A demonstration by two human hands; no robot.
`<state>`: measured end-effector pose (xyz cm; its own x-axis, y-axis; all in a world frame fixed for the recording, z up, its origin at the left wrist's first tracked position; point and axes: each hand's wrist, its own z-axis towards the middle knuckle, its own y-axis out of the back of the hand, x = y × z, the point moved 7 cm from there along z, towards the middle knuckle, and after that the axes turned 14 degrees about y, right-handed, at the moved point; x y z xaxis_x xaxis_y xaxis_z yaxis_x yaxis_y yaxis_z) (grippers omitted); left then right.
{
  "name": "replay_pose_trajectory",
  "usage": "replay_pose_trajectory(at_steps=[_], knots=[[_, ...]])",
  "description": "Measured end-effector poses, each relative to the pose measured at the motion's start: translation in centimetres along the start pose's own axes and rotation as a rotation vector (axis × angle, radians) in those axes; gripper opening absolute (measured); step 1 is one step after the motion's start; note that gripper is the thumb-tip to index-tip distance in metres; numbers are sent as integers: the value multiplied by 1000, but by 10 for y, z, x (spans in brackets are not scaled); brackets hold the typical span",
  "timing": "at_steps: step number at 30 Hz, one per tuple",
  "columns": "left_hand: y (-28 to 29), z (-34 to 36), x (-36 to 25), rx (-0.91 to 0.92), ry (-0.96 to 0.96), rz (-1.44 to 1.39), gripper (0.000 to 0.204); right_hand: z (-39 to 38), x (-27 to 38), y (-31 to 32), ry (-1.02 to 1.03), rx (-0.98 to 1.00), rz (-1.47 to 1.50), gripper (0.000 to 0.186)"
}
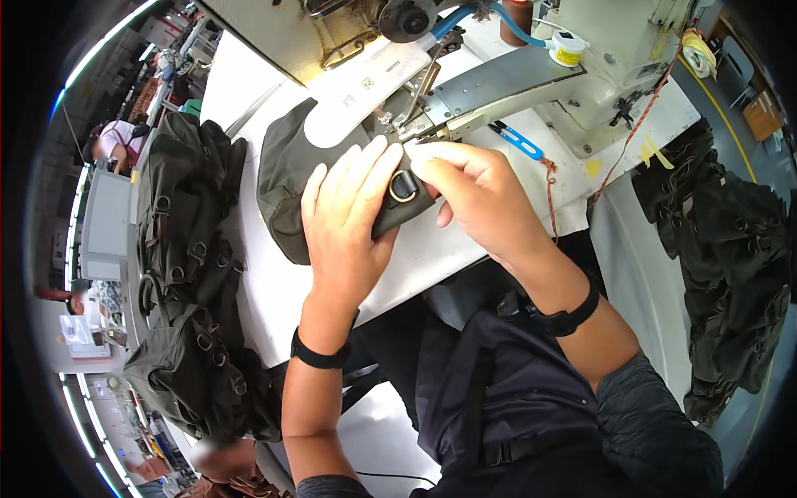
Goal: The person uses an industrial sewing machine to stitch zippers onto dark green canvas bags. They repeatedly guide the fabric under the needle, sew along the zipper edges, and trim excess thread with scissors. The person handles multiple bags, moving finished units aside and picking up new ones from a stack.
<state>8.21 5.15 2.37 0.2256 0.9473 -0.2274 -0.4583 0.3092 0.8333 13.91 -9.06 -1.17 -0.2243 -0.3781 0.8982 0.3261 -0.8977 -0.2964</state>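
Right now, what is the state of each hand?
Left hand: open, resting on the dark fabric.
Right hand: curled at the fabric's edge; grip unclear.

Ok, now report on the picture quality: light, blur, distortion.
Head view: fisheye bending, with the ceiling light at upper left bowed and black filling the corners; the white table is bright, close to washed out; the left hand and right hand look fairly sharp; a soft blur covers the head of the person at lower left.
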Motion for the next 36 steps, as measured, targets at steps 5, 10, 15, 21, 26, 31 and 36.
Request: replay_pose_trajectory(at_steps=[5,10,15,21,26,31,36], knots=[[6,7,-3,-13,8,-43,80,3,-6,3,-50,35,73,24],[4,4,-1,-15,53,-98,78,1,-1,3,-128,-36,136,23],[-1,8,8,-11,49,-119,75,8,-14,7,-85,-6,114,25],[2,16,6,-46,23,-175,75,10,-10,8,-21,-44,75,27],[0,16,1,-208,-69,-175,63,9,-12,16,88,34,-97,25],[-1,-11,-24,-358,71,58,44,-2,-12,19,297,262,-392,20],[-18,-8,-25,-429,241,-241,29,3,-47,27,304,267,-272,23]])
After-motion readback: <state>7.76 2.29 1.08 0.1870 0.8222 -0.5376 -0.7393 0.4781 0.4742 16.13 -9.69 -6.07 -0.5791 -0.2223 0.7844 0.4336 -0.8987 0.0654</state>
